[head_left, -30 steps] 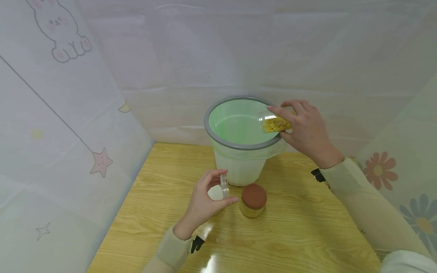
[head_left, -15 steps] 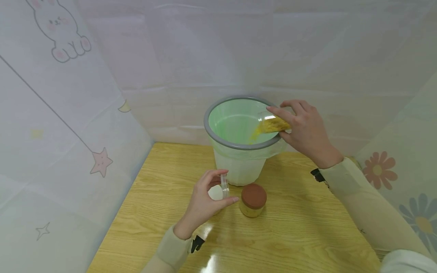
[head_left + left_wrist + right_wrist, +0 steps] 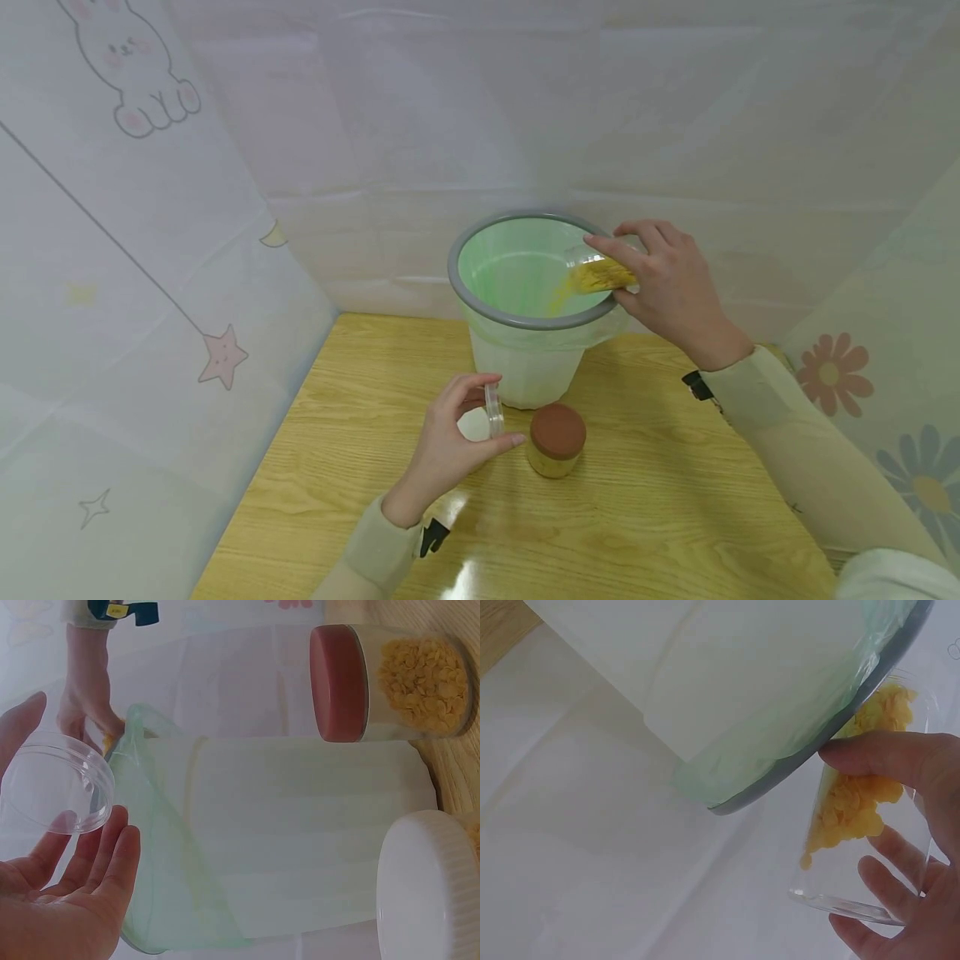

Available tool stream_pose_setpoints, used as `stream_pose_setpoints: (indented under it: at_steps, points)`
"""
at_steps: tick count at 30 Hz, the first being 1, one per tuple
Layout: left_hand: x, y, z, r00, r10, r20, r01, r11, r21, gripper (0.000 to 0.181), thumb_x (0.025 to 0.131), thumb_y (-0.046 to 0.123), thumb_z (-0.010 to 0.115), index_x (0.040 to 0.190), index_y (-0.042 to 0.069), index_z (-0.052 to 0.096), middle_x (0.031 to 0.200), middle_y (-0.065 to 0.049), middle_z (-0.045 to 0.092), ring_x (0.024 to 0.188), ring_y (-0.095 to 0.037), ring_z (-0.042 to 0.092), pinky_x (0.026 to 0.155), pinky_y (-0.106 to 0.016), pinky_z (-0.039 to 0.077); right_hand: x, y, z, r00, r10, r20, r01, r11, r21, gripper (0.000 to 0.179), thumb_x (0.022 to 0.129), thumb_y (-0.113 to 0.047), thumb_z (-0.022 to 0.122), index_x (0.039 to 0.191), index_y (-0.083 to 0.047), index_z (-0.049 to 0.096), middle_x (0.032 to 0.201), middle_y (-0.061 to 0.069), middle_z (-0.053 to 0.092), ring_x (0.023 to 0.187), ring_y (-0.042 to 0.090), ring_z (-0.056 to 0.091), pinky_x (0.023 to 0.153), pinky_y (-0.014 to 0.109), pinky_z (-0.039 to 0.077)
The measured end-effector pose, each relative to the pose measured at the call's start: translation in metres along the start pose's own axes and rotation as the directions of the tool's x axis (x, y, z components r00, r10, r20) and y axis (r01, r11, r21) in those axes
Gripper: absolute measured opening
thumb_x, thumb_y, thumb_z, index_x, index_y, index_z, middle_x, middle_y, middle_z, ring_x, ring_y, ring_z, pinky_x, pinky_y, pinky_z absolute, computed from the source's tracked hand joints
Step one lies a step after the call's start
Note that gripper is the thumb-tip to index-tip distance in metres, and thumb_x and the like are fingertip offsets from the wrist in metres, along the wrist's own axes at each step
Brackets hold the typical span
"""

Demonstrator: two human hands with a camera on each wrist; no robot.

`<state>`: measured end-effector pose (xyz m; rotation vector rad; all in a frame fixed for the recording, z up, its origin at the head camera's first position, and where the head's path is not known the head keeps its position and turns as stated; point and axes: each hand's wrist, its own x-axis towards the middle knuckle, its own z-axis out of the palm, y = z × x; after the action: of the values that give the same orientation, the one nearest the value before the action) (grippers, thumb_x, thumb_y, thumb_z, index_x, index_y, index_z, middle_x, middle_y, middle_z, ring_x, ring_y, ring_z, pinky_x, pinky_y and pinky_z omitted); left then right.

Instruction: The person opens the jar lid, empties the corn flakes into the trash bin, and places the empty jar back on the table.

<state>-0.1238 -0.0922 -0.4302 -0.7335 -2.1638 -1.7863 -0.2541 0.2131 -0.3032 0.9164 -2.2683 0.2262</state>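
In the head view my right hand [image 3: 675,287] grips a clear jar [image 3: 836,889] tipped sideways at the right side of a white bin [image 3: 528,371]. Yellow flakes [image 3: 855,806] fill part of the jar, and some spill from its mouth down into the bin. A green plastic liner [image 3: 172,877] covers the bin's inside and folds over its top, under a grey rim. My left hand [image 3: 442,437] pinches a clear round lid [image 3: 56,784] on edge between thumb and fingertips, in front of the bin. The bin's bottom is hidden.
A jar of flakes with a reddish-brown lid [image 3: 557,432] stands on the wooden table [image 3: 675,500], right of my left hand. Partly behind that hand is a jar with a white lid [image 3: 416,885]. Patterned sheeting [image 3: 375,125] hangs behind and at both sides.
One second ago the flakes lay inside the tipped jar; since then they have begun pouring from its mouth into the bin. My left hand with the lid has barely moved.
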Motion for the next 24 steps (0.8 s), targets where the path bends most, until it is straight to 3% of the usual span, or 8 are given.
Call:
stream_pose_setpoints:
  at_steps: [24]
  points:
    - [-0.0009,0.0004,0.0011,1.000,0.003,0.005,-0.003,1.000,-0.003,0.071,0.074,0.012,0.094,0.136,0.014,0.059,0.124,-0.001,0.061,0.109,-0.023,0.063,0.098,-0.039,0.052,0.0000,-0.0012,0.0007,1.000,0.007,0.018,-0.006,1.000,-0.013,0.076,0.070,0.009,0.079,0.140,-0.017,0.064,0.127,0.020,0.056,0.119,0.046,0.049,0.086,0.067,0.043]
